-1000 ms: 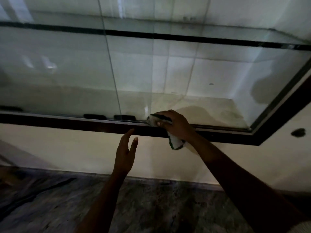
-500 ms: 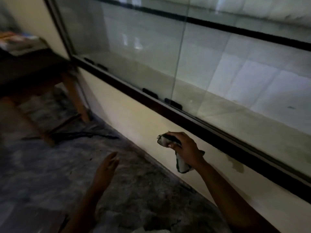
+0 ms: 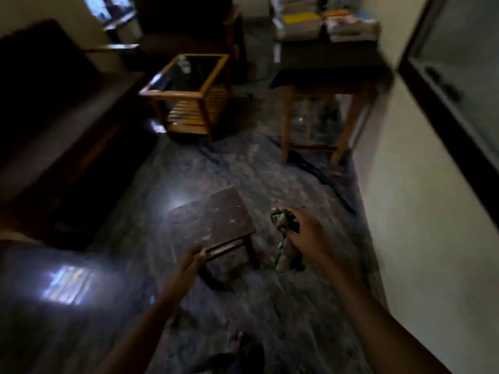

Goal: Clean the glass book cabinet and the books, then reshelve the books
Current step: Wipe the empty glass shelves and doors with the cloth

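Clutching a bunched cloth (image 3: 284, 221), the right grip (image 3: 306, 234) hangs at lower centre. The left grip (image 3: 192, 259) meets the stool (image 3: 213, 220) at its corner, hold unclear. The cabinet (image 3: 456, 66) lines the right edge, with books (image 3: 324, 22) at upper right. Dragged by one corner, the stool could tip.

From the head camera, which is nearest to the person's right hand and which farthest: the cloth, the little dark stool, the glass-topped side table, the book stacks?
1. Cloth: gripped in the right hand.
2. Dark stool: on the floor, just to its left.
3. Glass-topped side table: farther back, to the left.
4. Book stacks: farthest, on the far table.
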